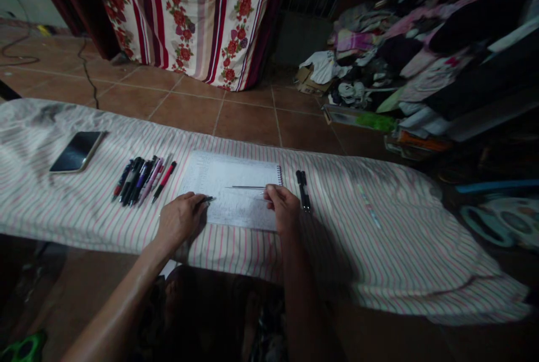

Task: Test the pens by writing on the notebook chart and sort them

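A spiral notebook (227, 182) lies open on a board covered with striped cloth (379, 221). My left hand (180, 219) rests at the notebook's left edge, fingers closed on a dark pen cap or small pen piece (207, 200). My right hand (283, 209) sits on the page's right side and pinches the end of a thin pen refill (246, 187) that points left across the paper. Two black pens (303, 188) lie just right of the notebook, close to my right hand.
A row of several pens (141, 178) lies left of the notebook, with a phone (77, 150) further left. Beyond the board are a tiled floor (248, 118), a flowered curtain (189, 14) and a heap of clothes (421, 53) at the right.
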Demonstrator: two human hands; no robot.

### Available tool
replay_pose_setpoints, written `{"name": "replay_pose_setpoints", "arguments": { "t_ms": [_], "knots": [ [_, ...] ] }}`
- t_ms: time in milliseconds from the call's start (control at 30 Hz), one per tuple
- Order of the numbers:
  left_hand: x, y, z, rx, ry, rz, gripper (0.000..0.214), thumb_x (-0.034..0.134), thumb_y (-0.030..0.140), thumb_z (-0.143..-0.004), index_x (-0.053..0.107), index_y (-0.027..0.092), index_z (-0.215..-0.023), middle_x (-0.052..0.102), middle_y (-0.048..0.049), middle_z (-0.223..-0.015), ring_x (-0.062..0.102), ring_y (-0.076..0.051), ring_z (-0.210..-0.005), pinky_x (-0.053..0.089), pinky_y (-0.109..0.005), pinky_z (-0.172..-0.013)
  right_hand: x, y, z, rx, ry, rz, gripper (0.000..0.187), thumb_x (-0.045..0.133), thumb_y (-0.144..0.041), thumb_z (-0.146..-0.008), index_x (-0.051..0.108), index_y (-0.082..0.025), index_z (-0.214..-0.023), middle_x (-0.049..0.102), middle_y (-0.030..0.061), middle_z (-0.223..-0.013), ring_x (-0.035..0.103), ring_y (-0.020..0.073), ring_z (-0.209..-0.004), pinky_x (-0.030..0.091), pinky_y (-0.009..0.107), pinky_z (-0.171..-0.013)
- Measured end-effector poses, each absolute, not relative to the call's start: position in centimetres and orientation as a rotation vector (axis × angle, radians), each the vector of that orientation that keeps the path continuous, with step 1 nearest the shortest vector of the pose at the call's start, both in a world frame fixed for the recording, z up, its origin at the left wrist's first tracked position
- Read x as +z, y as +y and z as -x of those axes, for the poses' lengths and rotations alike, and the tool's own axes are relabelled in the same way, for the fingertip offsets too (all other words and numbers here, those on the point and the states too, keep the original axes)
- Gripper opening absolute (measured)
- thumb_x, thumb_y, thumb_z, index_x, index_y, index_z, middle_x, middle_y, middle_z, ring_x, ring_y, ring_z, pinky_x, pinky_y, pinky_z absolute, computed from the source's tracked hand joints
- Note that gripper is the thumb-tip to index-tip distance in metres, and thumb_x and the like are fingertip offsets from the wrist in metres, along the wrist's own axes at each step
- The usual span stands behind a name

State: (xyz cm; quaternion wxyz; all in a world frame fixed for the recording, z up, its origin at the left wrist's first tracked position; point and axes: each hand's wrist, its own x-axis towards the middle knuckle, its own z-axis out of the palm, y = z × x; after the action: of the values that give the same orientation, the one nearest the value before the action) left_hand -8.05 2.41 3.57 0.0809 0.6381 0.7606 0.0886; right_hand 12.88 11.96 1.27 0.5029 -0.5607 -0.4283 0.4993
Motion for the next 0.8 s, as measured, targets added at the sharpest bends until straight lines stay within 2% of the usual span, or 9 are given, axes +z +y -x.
{"name": "replay_pose_setpoints", "arguments": {
  "t_ms": [233, 467, 800],
  "knots": [
    [3.8, 2.7, 6.8, 0.311, 2.234, -1.914, 0.028, 0.039, 0.034, -0.088, 0.061, 0.025, -0.102, 0.064, -0.0012, -0.087, 0.061, -0.017, -0.080, 0.037, -0.024, -0.058, -0.3, 11.2, -9.8, 1.264, -1.081, 1.243, 0.026, 0.063, -0.039, -0.066, 0.060, -0.014, -0.074, 0.065, 0.0018, -0.060, 0.063, 0.0141, -0.054, 0.052, 0.025, -0.049],
    [3.9, 3.0, 5.7, 0.332, 2.179, -1.924, 0.030, 0.038, 0.035, -0.088, 0.062, 0.025, -0.103, 0.064, -0.0022, -0.086, 0.061, -0.017, -0.078, 0.037, -0.024, -0.058, -1.2, 11.3, -10.0, 1.179, -1.377, 1.380, 0.021, 0.058, -0.034, -0.071, 0.060, -0.016, -0.080, 0.066, 0.0025, -0.060, 0.064, 0.0159, -0.055, 0.045, 0.020, -0.040],
    [3.2, 3.2, 5.3, 0.369, 2.160, -1.880, 0.032, 0.039, 0.037, -0.088, 0.061, 0.026, -0.107, 0.065, -0.0020, -0.088, 0.061, -0.018, -0.078, 0.040, -0.026, -0.061, -1.3, 11.2, -10.9, 1.014, -1.649, 1.446, 0.022, 0.053, -0.033, -0.073, 0.063, -0.018, -0.085, 0.069, 0.0055, -0.081, 0.066, 0.0181, -0.072, 0.050, 0.025, -0.053]
  ]
}}
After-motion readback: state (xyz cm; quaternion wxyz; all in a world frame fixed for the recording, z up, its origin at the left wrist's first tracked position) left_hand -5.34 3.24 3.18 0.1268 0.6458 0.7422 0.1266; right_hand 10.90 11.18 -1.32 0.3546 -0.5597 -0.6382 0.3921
